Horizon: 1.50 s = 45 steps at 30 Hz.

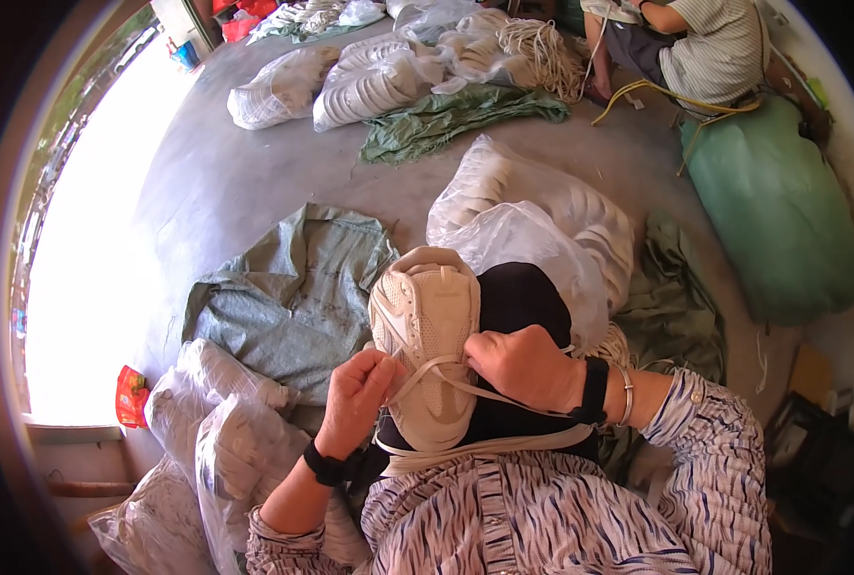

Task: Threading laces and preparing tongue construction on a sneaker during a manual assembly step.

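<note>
A beige and white sneaker (425, 331) rests on my lap, one rounded end toward my body. A pale shoelace (441, 364) crosses over its upper, its two ends running out to either side. My left hand (360, 388) is closed in a pinch at the left side of the shoe, on the lace. On the other side my right hand (527, 364) is closed, fingers curled on the lace against the shoe's edge. A bundle of loose shoelaces (489, 450) lies across my lap at the waist. My fingertips partly hide the lace ends.
Clear bags of shoes (561, 211) lie ahead, with more bagged shoes (379, 81) farther off. Green-grey woven sacks (293, 278) spread on the floor. Plastic bags (226, 422) crowd my left. Another person (714, 48) sits at far right by a full green sack (776, 211).
</note>
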Each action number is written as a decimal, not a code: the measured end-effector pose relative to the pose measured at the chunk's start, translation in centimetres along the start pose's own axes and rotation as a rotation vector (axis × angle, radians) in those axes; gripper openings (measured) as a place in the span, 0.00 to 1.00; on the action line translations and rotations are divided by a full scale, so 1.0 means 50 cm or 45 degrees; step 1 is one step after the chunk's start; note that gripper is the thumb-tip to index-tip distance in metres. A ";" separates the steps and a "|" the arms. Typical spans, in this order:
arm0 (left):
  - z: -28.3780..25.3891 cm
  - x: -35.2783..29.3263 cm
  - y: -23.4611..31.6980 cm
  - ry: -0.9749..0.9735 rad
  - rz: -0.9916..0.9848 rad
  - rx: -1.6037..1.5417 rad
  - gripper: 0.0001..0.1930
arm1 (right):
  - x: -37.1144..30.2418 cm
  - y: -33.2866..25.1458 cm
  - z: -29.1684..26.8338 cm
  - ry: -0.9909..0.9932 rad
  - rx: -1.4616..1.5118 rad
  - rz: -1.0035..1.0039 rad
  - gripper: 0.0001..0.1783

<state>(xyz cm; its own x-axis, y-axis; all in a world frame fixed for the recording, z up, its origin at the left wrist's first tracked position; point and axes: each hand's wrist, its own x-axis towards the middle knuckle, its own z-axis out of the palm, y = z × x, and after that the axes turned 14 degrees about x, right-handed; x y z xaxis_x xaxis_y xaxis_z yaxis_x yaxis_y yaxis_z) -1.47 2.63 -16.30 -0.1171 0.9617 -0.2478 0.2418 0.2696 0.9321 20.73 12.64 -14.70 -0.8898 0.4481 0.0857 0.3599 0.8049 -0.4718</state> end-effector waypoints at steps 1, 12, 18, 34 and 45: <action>-0.003 -0.002 -0.007 -0.057 -0.053 0.039 0.10 | 0.002 0.008 0.003 0.075 0.206 0.047 0.09; 0.002 0.016 0.023 -0.109 0.042 0.263 0.10 | 0.000 0.018 -0.021 0.083 0.576 0.095 0.06; 0.008 0.031 0.031 -0.063 -0.060 0.328 0.09 | 0.004 0.029 -0.023 0.039 0.623 0.110 0.07; -0.009 0.091 0.168 -0.042 1.479 2.127 0.06 | 0.047 0.027 -0.055 0.036 -0.192 -0.519 0.14; 0.020 0.123 0.161 -0.392 0.978 2.039 0.13 | 0.062 0.062 -0.042 0.006 0.123 -0.465 0.14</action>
<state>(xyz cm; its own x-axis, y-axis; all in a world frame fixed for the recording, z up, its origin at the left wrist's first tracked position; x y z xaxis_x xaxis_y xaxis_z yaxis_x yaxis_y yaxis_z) 0.75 10.78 -10.59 0.5768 0.8052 -0.1378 0.7704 -0.5923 -0.2361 19.65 17.34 -14.02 -0.9533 0.1404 0.2675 -0.0091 0.8718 -0.4898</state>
